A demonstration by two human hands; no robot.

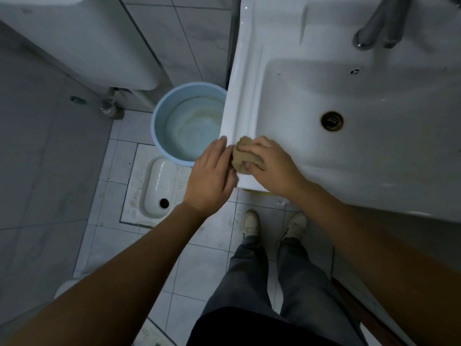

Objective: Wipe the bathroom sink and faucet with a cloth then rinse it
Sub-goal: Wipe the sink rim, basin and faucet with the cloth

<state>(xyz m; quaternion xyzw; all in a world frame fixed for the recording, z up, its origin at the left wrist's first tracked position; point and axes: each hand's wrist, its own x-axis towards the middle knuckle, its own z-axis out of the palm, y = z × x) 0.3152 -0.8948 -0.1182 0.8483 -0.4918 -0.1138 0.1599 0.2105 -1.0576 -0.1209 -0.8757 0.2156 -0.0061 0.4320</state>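
A white ceramic sink (287,46) fills the right of the view, its drain (331,121) in the basin. The chrome faucet (379,23) stands at the top right. A crumpled tan cloth (240,157) lies pressed on the sink's front left corner. My right hand (270,163) grips it from the right, fingers curled over it. My left hand (212,176) sits just left of the corner, its fingers touching the cloth's left edge and the rim. No water is visibly running.
A light blue bucket (174,116) stands on the floor beside the sink's left edge. A squat toilet pan (156,188) is set in the tiled floor below it. A white cistern (94,43) hangs at the upper left. My shoes (252,223) stand at the sink's front.
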